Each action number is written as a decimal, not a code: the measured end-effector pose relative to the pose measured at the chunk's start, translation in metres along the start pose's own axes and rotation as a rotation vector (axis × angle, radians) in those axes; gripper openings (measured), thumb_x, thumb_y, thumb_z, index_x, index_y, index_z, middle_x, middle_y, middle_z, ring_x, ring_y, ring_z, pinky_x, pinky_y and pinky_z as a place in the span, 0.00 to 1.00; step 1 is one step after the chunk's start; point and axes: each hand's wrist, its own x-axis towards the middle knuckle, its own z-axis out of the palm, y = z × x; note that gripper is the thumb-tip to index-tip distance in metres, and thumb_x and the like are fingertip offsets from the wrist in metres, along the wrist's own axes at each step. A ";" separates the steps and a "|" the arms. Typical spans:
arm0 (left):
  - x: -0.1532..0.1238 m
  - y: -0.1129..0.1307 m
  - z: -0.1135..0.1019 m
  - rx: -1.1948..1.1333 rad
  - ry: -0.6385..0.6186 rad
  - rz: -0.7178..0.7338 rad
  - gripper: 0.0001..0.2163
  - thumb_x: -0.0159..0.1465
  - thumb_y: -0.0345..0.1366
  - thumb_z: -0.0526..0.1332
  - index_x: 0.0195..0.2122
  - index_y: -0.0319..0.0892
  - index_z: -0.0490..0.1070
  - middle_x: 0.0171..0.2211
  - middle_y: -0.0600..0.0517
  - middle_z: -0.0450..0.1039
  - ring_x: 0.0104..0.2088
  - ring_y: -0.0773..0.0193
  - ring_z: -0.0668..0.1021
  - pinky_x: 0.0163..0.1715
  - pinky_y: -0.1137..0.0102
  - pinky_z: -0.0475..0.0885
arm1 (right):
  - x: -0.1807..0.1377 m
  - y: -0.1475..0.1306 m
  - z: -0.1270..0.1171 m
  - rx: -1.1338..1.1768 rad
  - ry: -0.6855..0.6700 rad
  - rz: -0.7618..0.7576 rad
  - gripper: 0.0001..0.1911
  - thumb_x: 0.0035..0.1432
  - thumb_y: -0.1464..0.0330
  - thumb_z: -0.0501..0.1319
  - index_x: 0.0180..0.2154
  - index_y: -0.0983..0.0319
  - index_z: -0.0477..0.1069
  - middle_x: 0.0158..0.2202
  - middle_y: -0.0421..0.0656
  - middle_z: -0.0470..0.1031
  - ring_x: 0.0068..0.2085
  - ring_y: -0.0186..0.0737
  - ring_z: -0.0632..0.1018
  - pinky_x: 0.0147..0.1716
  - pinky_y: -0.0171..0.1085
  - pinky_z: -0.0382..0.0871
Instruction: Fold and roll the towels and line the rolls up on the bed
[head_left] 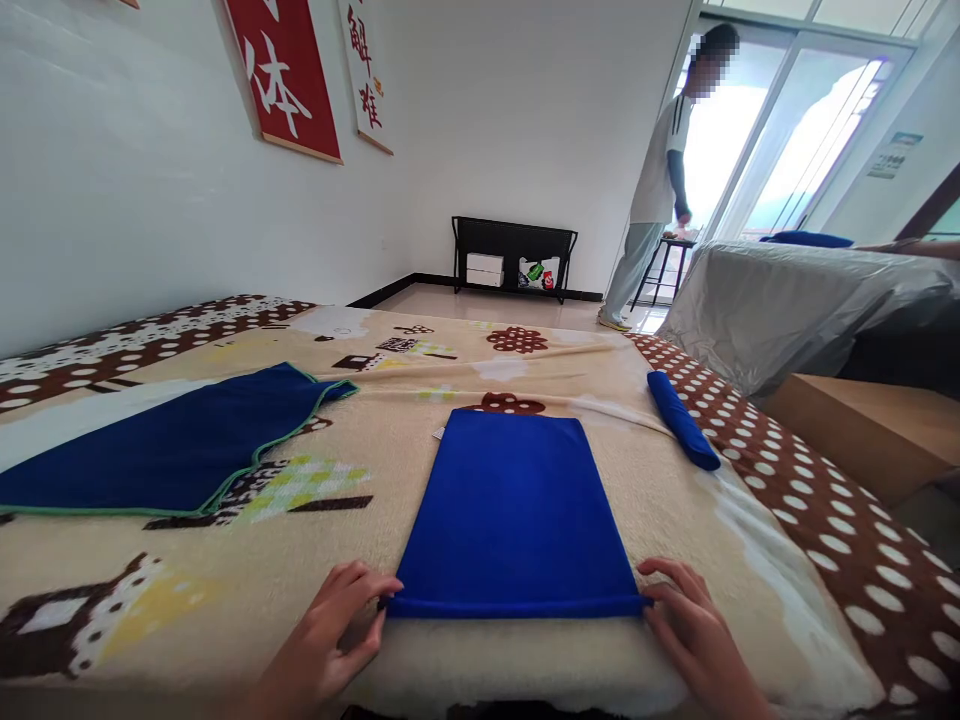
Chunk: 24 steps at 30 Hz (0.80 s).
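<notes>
A blue cloth (517, 510), folded into a flat panel, lies on the patterned blanket in front of me. Its near edge is turned over into a narrow roll. My left hand (334, 620) pinches the left end of that roll between thumb and fingers. At the right end, my right hand (690, 625) grips the same edge with its fingertips. A rolled-up blue cloth (682, 420) rests farther off to the right. To the left a dark blue cloth (165, 445) with green edging is spread out, partly out of view.
The blanket (390, 540), beige with a brown dotted border, covers the surface. Right of it are a cardboard box (862, 430) and a plastic-covered table (795, 300) with blue cloth on top. A person (660, 180) stands by the glass doors. A black rack (514, 250) is at the far wall.
</notes>
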 end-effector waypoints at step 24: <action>0.020 0.047 0.028 0.369 0.139 -0.221 0.07 0.64 0.40 0.57 0.31 0.46 0.72 0.56 0.46 0.72 0.58 0.45 0.68 0.56 0.47 0.53 | 0.004 -0.039 0.016 -0.298 0.270 -0.034 0.09 0.61 0.62 0.61 0.42 0.53 0.77 0.51 0.44 0.76 0.53 0.51 0.76 0.51 0.50 0.58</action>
